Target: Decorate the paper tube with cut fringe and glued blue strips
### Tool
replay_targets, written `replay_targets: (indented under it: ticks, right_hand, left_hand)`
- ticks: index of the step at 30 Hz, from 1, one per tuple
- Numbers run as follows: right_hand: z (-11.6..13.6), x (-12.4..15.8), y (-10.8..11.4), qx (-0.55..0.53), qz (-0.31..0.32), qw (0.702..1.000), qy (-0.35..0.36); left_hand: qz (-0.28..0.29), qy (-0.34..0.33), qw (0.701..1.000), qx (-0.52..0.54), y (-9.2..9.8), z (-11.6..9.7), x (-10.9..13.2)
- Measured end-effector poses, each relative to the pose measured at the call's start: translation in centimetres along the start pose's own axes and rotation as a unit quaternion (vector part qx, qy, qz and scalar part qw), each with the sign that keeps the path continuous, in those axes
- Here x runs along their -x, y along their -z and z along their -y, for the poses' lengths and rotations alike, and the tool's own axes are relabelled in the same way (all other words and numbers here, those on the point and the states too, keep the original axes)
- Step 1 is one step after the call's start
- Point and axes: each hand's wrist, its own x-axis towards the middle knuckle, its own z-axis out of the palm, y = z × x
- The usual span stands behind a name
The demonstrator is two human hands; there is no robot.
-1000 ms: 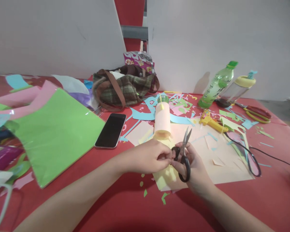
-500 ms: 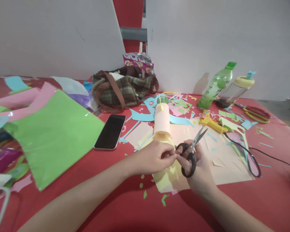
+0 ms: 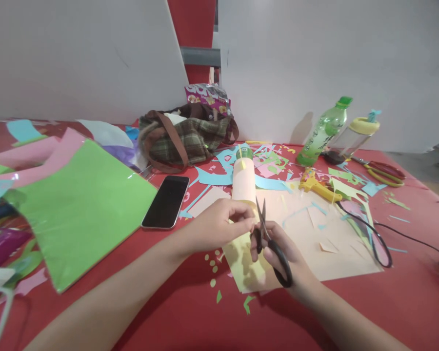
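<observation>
My right hand grips black-handled scissors, fingers through the loops, blades pointing up and almost closed. My left hand is pinched just left of the blades on a small bit of paper too tiny to name. Both hands hover over a pale yellow sheet lying on a larger peach sheet. Behind them a peach paper-wrapped tube with a green cap lies on the red table.
A black phone lies left of the hands beside a green sheet in plastic. A plaid bag sits at the back. To the right are a green bottle, yellow-lidded bottle, yellow glue gun, black cable, red-yellow scissors, paper scraps.
The scissors swung from pointing up-right to pointing straight up, and the blades came nearly together. Both hands shifted a little left and towards me over the yellow sheet.
</observation>
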Motion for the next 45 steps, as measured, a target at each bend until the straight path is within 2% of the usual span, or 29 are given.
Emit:
replay_targets:
  ticks: [3,7,19,45]
  right_hand:
    - [-0.1,0.0,0.0,-0.009,0.038,0.999,-0.003]
    - [-0.3,-0.1,0.0,-0.018,0.053,0.998,-0.001]
    - [-0.4,0.0,0.0,-0.006,0.036,0.999,-0.011]
    - [-0.4,0.0,0.0,0.0,0.021,1.0,-0.013]
  left_hand:
    - [-0.004,0.01,0.999,0.03,0.5,-0.4,0.1]
    - [-0.002,0.014,0.999,0.037,0.6,-0.6,0.1]
    - [-0.014,0.033,0.999,-0.02,0.1,-0.2,0.3]
    - [-0.078,0.013,0.997,0.012,-0.8,-0.3,0.2]
